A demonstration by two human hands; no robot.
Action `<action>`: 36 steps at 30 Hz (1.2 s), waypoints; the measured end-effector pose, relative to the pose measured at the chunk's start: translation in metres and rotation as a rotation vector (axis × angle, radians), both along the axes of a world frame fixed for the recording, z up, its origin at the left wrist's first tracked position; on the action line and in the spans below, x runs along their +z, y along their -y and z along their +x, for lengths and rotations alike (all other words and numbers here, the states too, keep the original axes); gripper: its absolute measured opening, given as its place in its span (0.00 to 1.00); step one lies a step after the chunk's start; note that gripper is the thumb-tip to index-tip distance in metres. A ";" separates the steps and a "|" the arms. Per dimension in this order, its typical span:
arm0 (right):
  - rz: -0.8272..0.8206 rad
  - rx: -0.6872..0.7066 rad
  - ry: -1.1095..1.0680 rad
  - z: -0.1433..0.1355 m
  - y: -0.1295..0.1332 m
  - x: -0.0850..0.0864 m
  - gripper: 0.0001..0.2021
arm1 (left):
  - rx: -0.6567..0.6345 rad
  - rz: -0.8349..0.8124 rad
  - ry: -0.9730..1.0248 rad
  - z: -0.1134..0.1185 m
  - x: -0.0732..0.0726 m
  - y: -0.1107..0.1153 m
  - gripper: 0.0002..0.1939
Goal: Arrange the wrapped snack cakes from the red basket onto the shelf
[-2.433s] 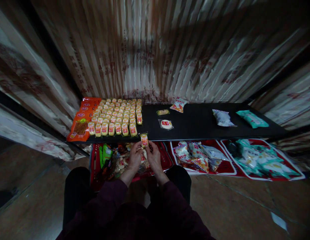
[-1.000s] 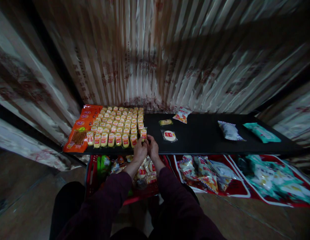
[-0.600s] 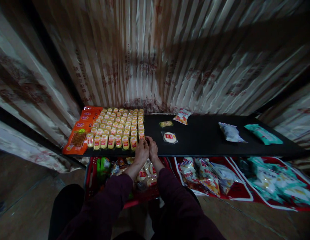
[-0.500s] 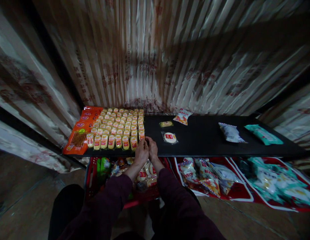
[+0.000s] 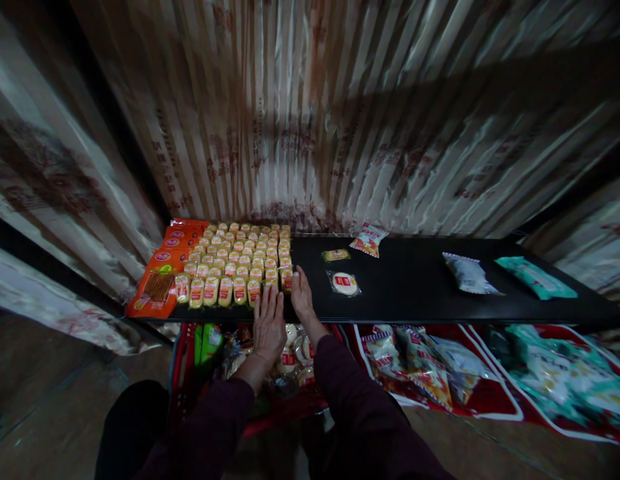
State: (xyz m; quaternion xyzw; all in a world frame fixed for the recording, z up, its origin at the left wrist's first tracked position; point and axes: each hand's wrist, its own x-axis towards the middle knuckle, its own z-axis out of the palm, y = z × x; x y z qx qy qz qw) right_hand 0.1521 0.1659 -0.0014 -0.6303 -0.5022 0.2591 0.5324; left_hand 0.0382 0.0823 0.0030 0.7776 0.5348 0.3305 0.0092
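Rows of small wrapped yellow cakes (image 5: pixel 225 291) stand packed together on the left part of a black shelf (image 5: pixel 400 280). My left hand (image 5: pixel 269 325) lies with fingers outstretched against the front of the block, near its right end, partly covering a front cake. At the block's right side my right hand (image 5: pixel 302 293) stands edgewise, fingers extended, beside the front right cake (image 5: pixel 287 280). Neither hand grasps anything. Flat orange snack packets (image 5: pixel 157 283) lie left of the cakes. To the right lie a flat yellow packet (image 5: pixel 336 255) and a round white wrapped cake (image 5: pixel 345 283).
Farther along the shelf are a red-and-white snack bag (image 5: pixel 369 239), a pale bag (image 5: pixel 470 273) and a teal bag (image 5: pixel 536 277). Below hang red baskets (image 5: pixel 361 343) with assorted packets. A striped curtain (image 5: pixel 300 120) backs the shelf.
My hands, together at the front right corner of the cakes before, have parted. The left has moved to the front with fingers straightened; the right has opened along the side. The view has shifted slightly.
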 end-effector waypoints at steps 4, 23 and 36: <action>-0.001 0.054 -0.054 -0.010 -0.010 0.002 0.33 | -0.027 0.018 -0.082 -0.005 -0.008 -0.007 0.31; -0.042 -0.011 -0.021 -0.012 0.007 0.009 0.30 | -0.152 -0.006 -0.109 -0.022 -0.008 -0.011 0.33; 0.099 0.121 0.126 -0.027 0.142 0.000 0.17 | -0.266 -0.226 0.010 -0.030 -0.048 0.074 0.21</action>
